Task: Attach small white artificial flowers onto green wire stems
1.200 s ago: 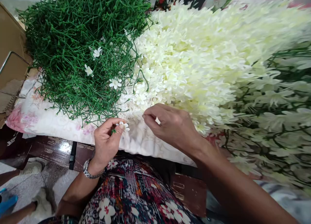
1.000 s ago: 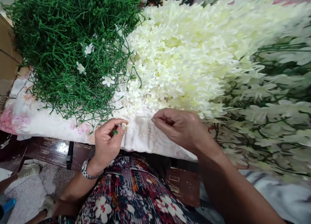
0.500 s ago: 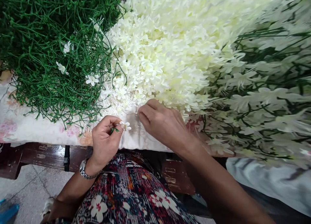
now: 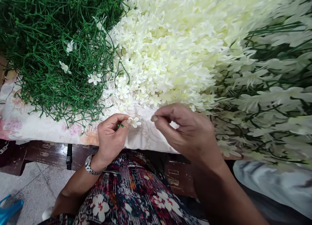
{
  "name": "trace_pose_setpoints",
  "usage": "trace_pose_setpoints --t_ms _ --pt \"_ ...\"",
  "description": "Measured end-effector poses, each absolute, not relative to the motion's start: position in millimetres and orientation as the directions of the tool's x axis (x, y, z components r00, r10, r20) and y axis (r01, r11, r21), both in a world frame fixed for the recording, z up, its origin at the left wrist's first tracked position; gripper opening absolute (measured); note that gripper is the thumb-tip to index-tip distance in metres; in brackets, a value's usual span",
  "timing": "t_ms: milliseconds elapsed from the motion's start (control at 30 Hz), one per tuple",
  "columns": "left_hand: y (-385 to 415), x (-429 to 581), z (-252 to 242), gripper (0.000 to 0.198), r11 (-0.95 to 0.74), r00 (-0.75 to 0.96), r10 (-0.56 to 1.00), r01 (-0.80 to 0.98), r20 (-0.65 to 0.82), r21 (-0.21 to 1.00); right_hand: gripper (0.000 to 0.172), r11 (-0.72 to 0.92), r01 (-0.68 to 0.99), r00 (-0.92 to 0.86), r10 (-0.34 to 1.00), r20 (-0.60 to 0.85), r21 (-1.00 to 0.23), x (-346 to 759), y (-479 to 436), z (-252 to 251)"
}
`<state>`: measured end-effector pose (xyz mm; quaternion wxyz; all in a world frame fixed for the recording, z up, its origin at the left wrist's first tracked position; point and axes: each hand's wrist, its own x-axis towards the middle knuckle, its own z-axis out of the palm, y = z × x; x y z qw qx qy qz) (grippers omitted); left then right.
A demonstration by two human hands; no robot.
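Observation:
My left hand pinches a small white artificial flower between thumb and forefinger, with a bit of green stem showing at the fingers. To its right, my right hand is closed in a pinch above the cloth. Something tiny and pale may be at its fingertips, too small to make out. Beyond the hands lies a big heap of loose white-yellow petal flowers. A mass of bare green plastic stems lies on the left, and several white blossoms sit on it.
A flower-patterned cloth covers the table. Finished-looking white flower sprays with green stems are piled at the right. Below the edge are a dark wooden bench with a black strap buckle, and a blue object on the floor.
My right hand has moved right, away from the heap's near edge, and turned so the pinch shows. My left hand keeps hold of the flower. The view has shifted slightly.

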<state>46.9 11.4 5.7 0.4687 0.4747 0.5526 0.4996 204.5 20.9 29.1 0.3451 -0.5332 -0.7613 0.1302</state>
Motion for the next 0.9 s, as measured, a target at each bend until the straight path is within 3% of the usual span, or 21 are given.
trace_pose_setpoints --t_ms 233,400,533,733,900 --pt "6 49 6 0.005 -0.073 -0.165 0.98 0.227 0.112 0.971 0.007 0.368 0.62 -0.255 0.93 0.266 -0.693 185 7 32" --pt "3 48 5 0.01 -0.269 -0.091 0.94 0.394 0.329 0.879 0.007 0.304 0.596 -0.198 0.953 0.231 -0.743 179 10 23" --pt "1 46 2 0.014 -0.355 -0.02 0.912 0.466 0.411 0.81 0.007 0.272 0.594 -0.176 0.962 0.207 -0.758 179 10 20" --pt "-1 44 -1 0.022 -0.465 0.052 0.859 0.495 0.509 0.734 0.008 0.252 0.588 -0.17 0.968 0.187 -0.769 180 9 19" --pt "-2 41 -2 0.022 -0.5 0.095 0.849 0.459 0.519 0.734 0.008 0.306 0.595 -0.17 0.952 0.256 -0.743 178 7 18"
